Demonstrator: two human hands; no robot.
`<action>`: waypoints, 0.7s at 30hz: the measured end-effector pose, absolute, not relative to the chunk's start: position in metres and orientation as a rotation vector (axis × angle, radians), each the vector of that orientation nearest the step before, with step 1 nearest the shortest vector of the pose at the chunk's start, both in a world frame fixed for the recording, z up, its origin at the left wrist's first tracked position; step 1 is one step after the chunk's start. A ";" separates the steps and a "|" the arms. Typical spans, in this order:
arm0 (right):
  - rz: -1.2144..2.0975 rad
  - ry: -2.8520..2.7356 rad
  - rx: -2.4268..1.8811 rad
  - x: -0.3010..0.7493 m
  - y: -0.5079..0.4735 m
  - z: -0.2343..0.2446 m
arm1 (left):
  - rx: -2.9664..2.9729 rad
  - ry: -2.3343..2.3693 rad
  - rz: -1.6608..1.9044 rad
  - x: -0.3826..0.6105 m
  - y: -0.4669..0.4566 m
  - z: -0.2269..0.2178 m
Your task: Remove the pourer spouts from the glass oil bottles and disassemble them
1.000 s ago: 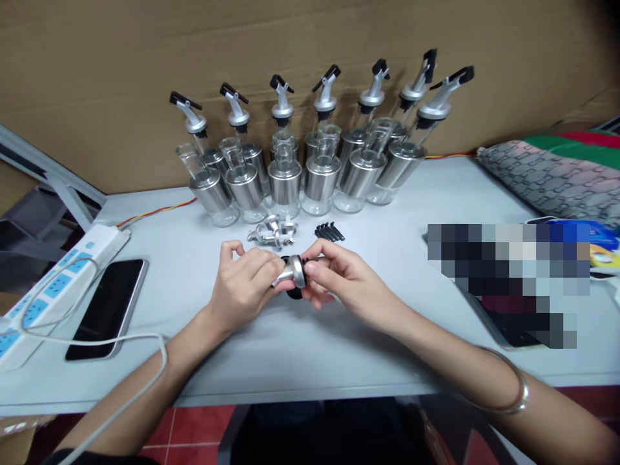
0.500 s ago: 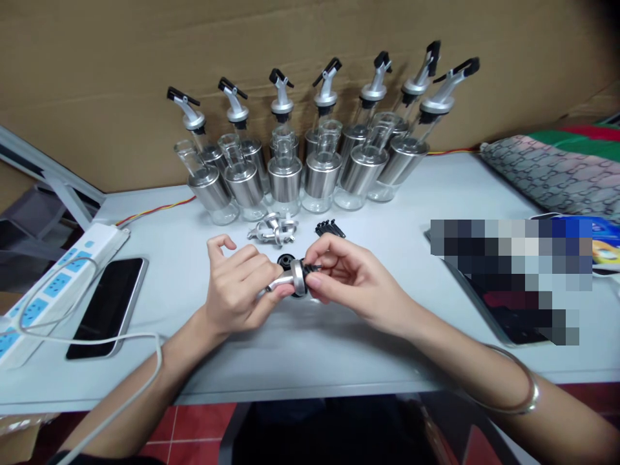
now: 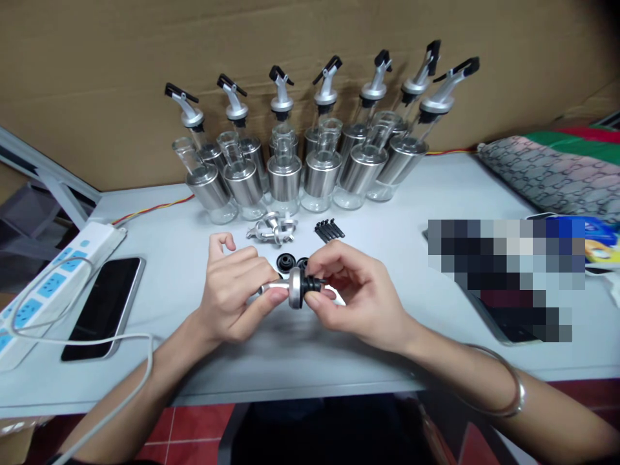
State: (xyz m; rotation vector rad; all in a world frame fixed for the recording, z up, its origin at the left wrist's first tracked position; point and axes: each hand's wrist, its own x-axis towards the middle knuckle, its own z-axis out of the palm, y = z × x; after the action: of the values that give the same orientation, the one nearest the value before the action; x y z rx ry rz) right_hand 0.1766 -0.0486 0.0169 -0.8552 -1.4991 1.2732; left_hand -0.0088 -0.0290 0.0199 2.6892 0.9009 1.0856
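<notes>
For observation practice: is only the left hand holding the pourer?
No, the left hand holds its spout, the right hand its black stopper.

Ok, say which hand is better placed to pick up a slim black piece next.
Probably the right hand: the slim black pieces lie just beyond it, though it must release the black stopper. The left hand, farther off, holds the silver spout.

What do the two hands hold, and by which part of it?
A bottle pourer: the left hand pinches its silver spout, the right hand its black stopper end.
</notes>
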 end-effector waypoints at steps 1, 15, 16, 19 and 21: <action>1.214 -1.536 -0.848 0.177 -0.049 0.015 | 2.680 0.894 1.083 -0.009 -0.029 0.021; 0.326 -2.173 -0.494 0.196 -0.035 0.006 | 2.507 0.764 1.052 -0.009 -0.025 0.012; 0.351 -2.163 -0.506 0.196 -0.035 0.006 | 2.550 0.754 1.073 -0.010 -0.024 0.010; 0.574 -2.045 -0.576 0.195 -0.037 0.011 | 2.733 0.740 1.213 -0.013 -0.020 0.003; 0.727 -1.959 -0.656 0.193 -0.039 0.014 | 2.825 0.729 1.278 -0.013 -0.018 0.000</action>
State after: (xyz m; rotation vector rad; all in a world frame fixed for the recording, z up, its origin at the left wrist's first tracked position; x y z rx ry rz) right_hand 0.1930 -0.0393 0.0138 -0.6557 -1.9594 0.7270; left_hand -0.0135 -0.0181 -0.0004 2.8246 0.7286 1.2781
